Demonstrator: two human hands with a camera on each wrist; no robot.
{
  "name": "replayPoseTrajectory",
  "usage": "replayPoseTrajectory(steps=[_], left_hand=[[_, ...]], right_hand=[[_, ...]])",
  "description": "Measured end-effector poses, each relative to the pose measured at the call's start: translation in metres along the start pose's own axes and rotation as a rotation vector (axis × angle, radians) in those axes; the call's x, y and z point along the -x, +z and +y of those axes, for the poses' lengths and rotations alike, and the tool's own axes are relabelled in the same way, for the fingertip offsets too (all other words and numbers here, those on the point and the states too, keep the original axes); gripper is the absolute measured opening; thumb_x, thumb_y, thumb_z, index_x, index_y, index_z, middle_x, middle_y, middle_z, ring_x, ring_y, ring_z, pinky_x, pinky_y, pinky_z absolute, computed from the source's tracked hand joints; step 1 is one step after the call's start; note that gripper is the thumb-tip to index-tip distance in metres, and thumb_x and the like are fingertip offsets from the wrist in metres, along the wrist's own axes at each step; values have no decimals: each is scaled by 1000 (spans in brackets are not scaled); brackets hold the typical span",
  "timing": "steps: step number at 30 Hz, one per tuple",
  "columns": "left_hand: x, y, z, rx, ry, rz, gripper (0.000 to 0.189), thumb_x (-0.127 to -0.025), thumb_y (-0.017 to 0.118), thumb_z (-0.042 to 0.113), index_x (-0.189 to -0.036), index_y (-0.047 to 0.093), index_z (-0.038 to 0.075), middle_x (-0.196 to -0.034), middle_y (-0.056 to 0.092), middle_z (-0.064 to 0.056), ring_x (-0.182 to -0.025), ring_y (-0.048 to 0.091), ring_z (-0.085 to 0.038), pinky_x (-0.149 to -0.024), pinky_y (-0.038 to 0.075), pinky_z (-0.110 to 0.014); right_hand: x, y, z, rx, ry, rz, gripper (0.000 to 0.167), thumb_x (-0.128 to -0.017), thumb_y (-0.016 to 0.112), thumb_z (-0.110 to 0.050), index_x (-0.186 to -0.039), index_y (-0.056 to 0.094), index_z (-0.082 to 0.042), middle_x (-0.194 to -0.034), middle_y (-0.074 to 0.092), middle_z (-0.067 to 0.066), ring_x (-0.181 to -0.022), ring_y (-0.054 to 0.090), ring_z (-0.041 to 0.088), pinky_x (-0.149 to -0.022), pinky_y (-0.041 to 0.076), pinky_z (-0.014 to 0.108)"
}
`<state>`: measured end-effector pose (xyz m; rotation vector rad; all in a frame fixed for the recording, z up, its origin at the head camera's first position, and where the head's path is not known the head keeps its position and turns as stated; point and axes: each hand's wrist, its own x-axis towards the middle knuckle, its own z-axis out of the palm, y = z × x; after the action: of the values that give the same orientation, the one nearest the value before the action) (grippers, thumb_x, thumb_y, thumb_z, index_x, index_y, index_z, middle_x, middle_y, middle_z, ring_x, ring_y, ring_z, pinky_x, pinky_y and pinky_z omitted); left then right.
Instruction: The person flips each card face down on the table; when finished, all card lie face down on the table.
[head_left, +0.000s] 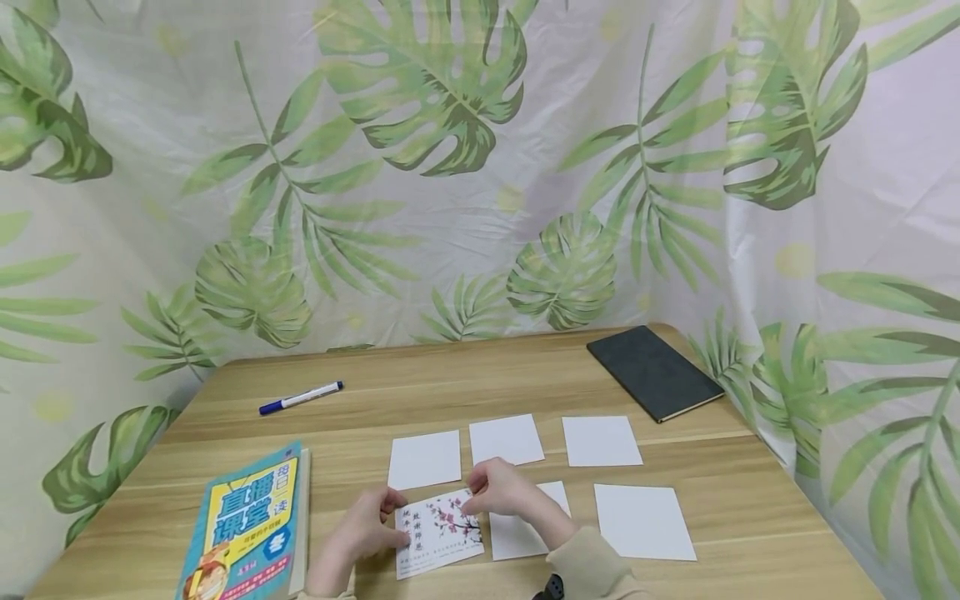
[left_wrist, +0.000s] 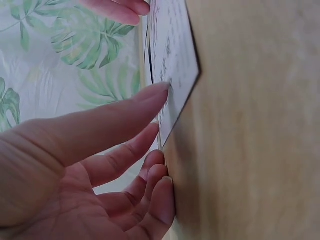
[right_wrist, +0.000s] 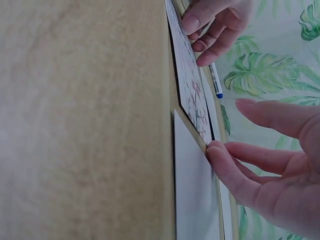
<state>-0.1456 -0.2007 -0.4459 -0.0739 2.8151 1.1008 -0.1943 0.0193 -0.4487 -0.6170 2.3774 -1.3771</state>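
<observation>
A picture card (head_left: 438, 533) with pink blossom branches and Chinese characters lies at the table's near side, between both hands. My left hand (head_left: 366, 527) holds its left edge; in the left wrist view the thumb (left_wrist: 150, 97) rests on the printed face, with the other fingers by the edge. At the card's upper right corner, my right hand (head_left: 504, 490) pinches with its fingertips, seen close in the right wrist view at the corner of the card (right_wrist: 192, 92). A blank white card (head_left: 517, 533), partly hidden by the right wrist, lies just right of it.
Several more blank white cards, such as one at the lower right (head_left: 645, 522), lie in two rows. A thick book (head_left: 247, 525) is at the left, a blue-and-white marker (head_left: 302, 398) behind it. A black notebook (head_left: 654, 371) lies at the back right. A leaf-patterned curtain (head_left: 480, 208) hangs behind the table.
</observation>
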Motion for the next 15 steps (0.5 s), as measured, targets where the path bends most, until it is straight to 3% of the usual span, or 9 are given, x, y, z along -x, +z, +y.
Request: replayPoseTrajectory(steps=[9,15], left_hand=[[0,-5,1,-75,23,0,43,-57,82,-2,-93,61,0,-90,59,-10,-87,55,-24,-82,48,-45],[-2,-6,-1,-89,27,-22,43,-55,84,-1,-90,59,2,-88,58,-9,-86,55,-23,-81,48,-43]], right_hand=[[-2,5,-3,6,12,9,32,-69,76,-1,-97,64,8,-88,65,15,-76,59,17,-69,53,29],[-2,9,-5,70,2,16,31,-67,77,-3,-94,65,7,-83,65,10,-73,58,15,-68,51,25]])
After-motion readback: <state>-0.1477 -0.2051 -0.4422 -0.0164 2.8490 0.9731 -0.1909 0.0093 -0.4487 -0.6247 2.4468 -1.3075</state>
